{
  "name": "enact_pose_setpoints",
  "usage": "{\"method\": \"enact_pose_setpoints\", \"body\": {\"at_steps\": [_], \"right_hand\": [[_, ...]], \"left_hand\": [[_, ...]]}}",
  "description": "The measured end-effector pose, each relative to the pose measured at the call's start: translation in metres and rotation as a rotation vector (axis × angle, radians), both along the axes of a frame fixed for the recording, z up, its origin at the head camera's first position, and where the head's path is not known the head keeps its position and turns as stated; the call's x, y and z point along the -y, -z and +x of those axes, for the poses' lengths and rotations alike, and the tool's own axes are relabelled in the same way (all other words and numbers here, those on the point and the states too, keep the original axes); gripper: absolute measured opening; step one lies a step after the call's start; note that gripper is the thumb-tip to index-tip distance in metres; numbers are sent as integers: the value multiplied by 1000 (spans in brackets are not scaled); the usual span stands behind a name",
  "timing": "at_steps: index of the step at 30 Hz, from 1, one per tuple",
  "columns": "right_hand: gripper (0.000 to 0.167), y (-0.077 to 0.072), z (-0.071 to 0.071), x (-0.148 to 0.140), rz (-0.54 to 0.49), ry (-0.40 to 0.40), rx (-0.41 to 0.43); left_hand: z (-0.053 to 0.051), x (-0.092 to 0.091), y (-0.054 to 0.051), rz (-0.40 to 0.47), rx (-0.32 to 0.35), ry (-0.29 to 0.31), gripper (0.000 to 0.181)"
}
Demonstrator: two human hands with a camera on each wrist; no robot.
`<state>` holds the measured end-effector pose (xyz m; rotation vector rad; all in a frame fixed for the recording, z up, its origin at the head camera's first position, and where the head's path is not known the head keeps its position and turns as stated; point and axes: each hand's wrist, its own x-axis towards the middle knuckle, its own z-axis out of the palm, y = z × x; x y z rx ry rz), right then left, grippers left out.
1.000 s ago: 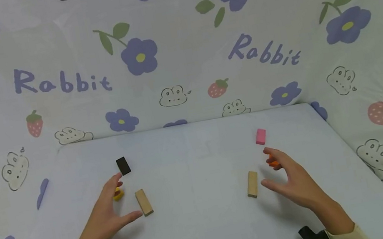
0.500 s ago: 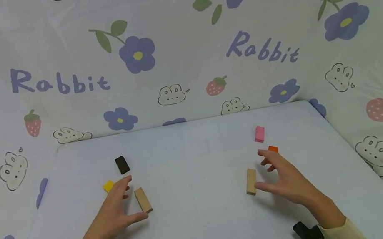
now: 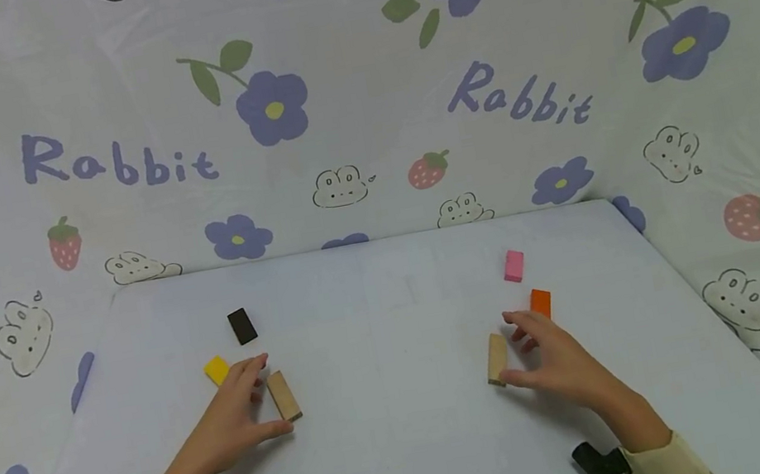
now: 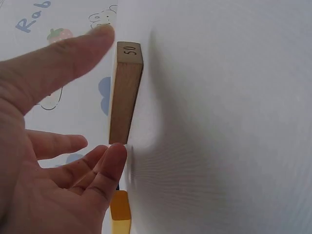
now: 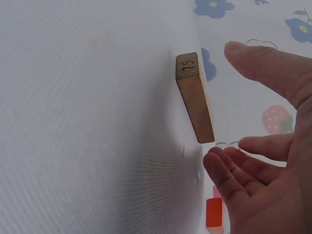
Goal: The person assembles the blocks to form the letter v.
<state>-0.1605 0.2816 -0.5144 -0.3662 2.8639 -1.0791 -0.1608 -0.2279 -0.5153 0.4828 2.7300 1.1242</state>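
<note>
My left hand (image 3: 230,421) hovers beside a plain wooden block (image 3: 284,396) lying on the white table. Its thumb is by the near end and its fingers by the far end. In the left wrist view this block (image 4: 124,97) has "50" on its end. My right hand (image 3: 559,362) is likewise spread beside a second wooden block (image 3: 497,358); in the right wrist view that block (image 5: 195,102) bears "75". Neither hand grips anything; whether the thumb tips touch the blocks I cannot tell.
Beyond my left hand lie a yellow block (image 3: 217,370) and a black block (image 3: 242,326). An orange block (image 3: 541,302), partly hidden by my right hand, and a pink block (image 3: 514,266) lie on the right. A printed cloth (image 3: 358,106) hangs behind the table (image 3: 398,435).
Both hands have moved inward to the two wooden blocks, uncovering the yellow block and more of the orange one. The fingers and thumbs have drawn somewhat closer together. The blocks stay in place.
</note>
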Motion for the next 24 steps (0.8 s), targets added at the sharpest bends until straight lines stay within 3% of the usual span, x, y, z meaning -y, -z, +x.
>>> {"method": "enact_pose_setpoints", "body": {"at_steps": [9,18,24], "right_hand": [[84,7,-3,0,48,-26,-18],[79,7,-3,4,70,-47,-21],[77,7,-3,5,99,-43,-21]], "left_hand": [[-4,0,6,-3,4,11,100],[-6,-3,6,-76,-41,13,84],[-7,-3,5,-81,-46,19,78]]}}
